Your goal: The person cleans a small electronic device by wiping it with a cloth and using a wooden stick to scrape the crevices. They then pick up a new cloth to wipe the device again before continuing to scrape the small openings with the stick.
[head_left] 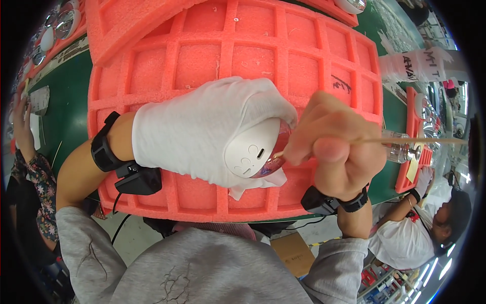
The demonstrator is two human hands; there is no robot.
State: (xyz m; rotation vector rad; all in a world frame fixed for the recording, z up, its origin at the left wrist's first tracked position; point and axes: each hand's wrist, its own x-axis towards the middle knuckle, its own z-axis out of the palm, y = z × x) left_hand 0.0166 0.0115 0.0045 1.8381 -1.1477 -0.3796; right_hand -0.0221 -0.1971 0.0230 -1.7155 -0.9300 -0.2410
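- White rounded device (251, 154): centre of the frame, small oval casing with a slot and round recesses on its face and a clear, purplish lower part; turned face-up toward the camera, seemingly so the recesses can be reached.
- Left hand (202, 131): in a white cloth glove, wrapped around the device from the left and gripping it steady above the tray.
- Right hand (334, 147): bare, pinched shut on a thin wooden stick (405, 140), whose tip meets the device's lower right edge; the long end runs off to the right of the frame.
- Orange foam tray (243, 55): grid of square pockets filling the upper half, lying under both hands on the green surface (71, 101).
- Black wrist-worn units (134, 177): one strapped on each forearm.
- Co-worker (430, 228): lower right, in a white shirt, at a second orange tray.
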